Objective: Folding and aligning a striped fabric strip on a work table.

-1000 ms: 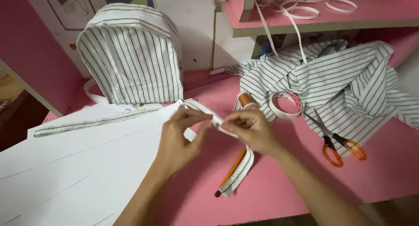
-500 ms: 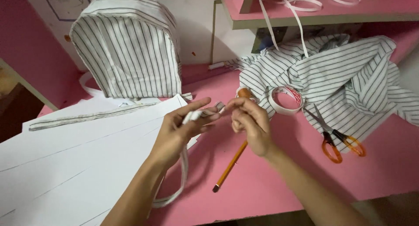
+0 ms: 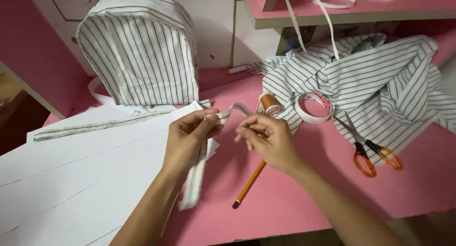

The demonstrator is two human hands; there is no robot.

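A narrow striped fabric strip (image 3: pixel 195 177) hangs from my left hand (image 3: pixel 190 139), which pinches it near its upper end. The strip arches over to my right hand (image 3: pixel 266 139), whose fingertips hold its other end. Both hands hover above the pink table (image 3: pixel 304 198), just right of large white paper sheets (image 3: pixel 80 179). An orange pencil (image 3: pixel 249 185) lies on the table under my right hand.
A striped fabric backpack shape (image 3: pixel 140 49) stands at the back left. A second striped strip (image 3: pixel 95 128) lies on the paper. A thread spool (image 3: pixel 270 103), a tape roll (image 3: pixel 314 108), orange-handled scissors (image 3: pixel 368 148) and crumpled striped cloth (image 3: pixel 380 84) sit to the right. A shelf (image 3: pixel 351 11) holds white tape.
My hands have moved slightly apart and the strip now arches between them. Its free end, earlier looped low by my left wrist, hangs straighter under my left hand.
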